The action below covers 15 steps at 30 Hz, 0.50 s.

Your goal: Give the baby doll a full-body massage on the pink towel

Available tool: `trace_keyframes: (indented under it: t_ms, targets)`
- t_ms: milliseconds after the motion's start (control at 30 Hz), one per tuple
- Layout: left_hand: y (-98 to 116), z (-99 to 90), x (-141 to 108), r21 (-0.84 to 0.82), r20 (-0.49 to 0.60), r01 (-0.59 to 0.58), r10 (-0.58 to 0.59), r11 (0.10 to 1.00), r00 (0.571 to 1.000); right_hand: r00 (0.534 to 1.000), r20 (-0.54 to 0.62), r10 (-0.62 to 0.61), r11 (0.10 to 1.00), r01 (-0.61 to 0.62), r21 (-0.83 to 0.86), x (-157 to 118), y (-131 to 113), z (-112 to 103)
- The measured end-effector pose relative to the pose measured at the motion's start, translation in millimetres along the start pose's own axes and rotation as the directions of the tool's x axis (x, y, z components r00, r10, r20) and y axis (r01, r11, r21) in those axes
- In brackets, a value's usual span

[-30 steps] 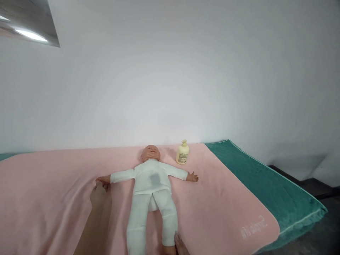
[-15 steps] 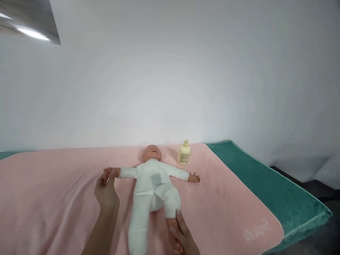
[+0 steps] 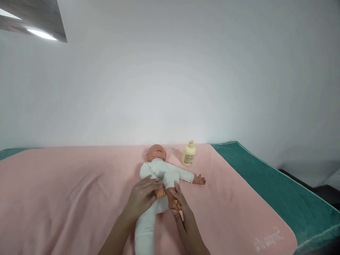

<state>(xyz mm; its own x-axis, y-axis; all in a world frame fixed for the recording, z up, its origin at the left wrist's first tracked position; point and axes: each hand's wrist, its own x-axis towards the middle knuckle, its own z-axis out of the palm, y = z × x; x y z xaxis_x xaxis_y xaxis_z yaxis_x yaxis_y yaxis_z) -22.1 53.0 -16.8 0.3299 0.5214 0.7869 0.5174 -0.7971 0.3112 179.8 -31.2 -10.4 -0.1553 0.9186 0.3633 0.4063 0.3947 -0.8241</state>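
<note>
A baby doll [image 3: 156, 152] with a white cloth body lies on its back on a pink blanket [image 3: 79, 198]. My left hand [image 3: 142, 196] is closed around the doll's arm on the left side, folded down across its belly, and the doll's small hand [image 3: 160, 193] pokes out past my fingers. My right hand [image 3: 184, 209] grips the doll's lower leg and foot [image 3: 173, 201], with that leg bent up towards the belly. The doll's hand and foot are close together. Its other arm [image 3: 186, 174] stretches out to the right, and its other leg [image 3: 145, 230] lies straight.
A pale yellow pump bottle [image 3: 188, 154] stands on the blanket right of the doll's head. Green cloth [image 3: 268, 184] shows beyond the blanket's right edge. A white wall [image 3: 170, 71] rises directly behind the bed.
My left hand has brought the doll's arm from outstretched on the left in to its belly. My right hand has raised the bent leg higher, towards the belly. The view has shifted slightly.
</note>
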Motion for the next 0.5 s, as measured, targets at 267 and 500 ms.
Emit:
trace_keyframes:
  t_ms: [267, 500]
  targets:
    - [0.3, -4.8, -3.0, -0.219, -0.134, 0.289, -0.322, 0.932, 0.937, 0.992, -0.051, -0.114, 0.993, 0.111, -0.048, -16.1, 15.4, 1.3]
    - [-30.4, -28.7, -4.0, -0.775, -0.298, 0.468, -0.899, 0.424, 0.322, 0.984, -0.078, -0.158, 0.981, 0.148, -0.122, -61.3, 27.9, -1.6]
